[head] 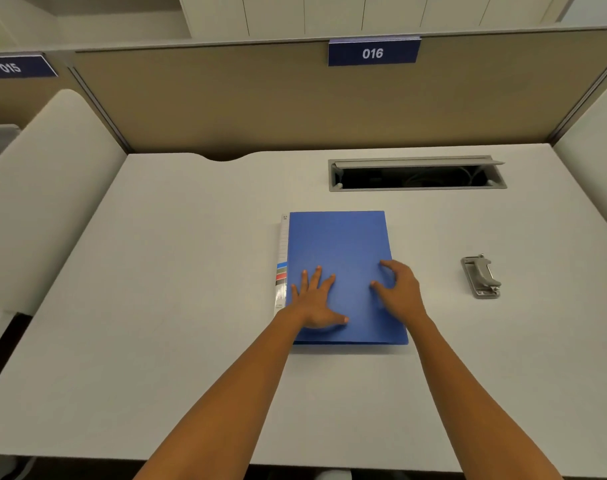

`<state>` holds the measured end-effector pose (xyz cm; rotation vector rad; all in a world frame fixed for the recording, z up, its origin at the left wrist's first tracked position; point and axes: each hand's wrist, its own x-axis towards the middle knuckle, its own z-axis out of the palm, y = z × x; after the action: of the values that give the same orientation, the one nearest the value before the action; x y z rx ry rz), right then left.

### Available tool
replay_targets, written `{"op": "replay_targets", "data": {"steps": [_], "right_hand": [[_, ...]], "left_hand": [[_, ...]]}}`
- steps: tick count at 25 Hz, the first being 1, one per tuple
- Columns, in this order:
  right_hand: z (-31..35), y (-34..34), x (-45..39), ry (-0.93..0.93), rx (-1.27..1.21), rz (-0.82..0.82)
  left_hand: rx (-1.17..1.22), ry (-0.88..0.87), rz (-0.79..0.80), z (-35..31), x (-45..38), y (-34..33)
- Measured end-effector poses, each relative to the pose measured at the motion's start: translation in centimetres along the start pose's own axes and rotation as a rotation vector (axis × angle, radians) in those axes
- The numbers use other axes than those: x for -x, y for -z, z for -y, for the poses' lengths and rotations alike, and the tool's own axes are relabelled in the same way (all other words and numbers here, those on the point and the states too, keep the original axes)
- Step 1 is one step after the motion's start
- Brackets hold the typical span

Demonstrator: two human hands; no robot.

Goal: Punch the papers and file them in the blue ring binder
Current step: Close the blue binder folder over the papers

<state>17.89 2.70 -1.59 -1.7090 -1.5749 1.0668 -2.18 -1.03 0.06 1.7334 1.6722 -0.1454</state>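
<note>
The blue ring binder (340, 258) lies shut and flat on the desk (156, 306), near its middle, with its labelled spine (281, 271) to the left. The left hand (316, 299) rests palm-down on the cover's near left part, fingers (312, 277) spread flat and gripping nothing. The right hand (399, 289) sits at the cover's right edge, its fingers (381, 284) curled and apart; whether they have hooked under the edge is hard to tell. The metal hole punch (482, 277) stands well apart to the right. No loose papers are in view; they may be inside. If the right hand lifts the cover while the left presses down, the binder could skid or buckle, and any loose sheets inside could slide out
</note>
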Motion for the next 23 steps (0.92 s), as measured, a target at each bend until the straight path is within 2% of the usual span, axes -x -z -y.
{"op": "replay_targets", "data": {"steps": [3, 7, 12, 19, 23], "right_hand": [[-2.2, -1.1, 1.3, 0.007, 0.11, 0.082], [-3.7, -2.5, 1.6, 0.103, 0.426, 0.082], [-3.3, -5.0, 2.1, 0.122, 0.646, 0.098], [-0.1, -10.5, 1.0, 0.232, 0.706, 0.211], [2.3, -14.2, 0.2, 0.309, 0.669, 0.282]], "left_hand": [[-0.023, 0.021, -0.025, 0.1, -0.6, -0.9], [-0.063, 0.046, -0.045, 0.5, -1.3, -1.1], [-0.111, 0.114, -0.039, 2.1, -1.6, -0.2], [-0.132, 0.251, -0.052, 7.5, -0.7, 2.8], [-0.107, 0.266, -0.107, 12.0, -0.1, 4.6]]}}
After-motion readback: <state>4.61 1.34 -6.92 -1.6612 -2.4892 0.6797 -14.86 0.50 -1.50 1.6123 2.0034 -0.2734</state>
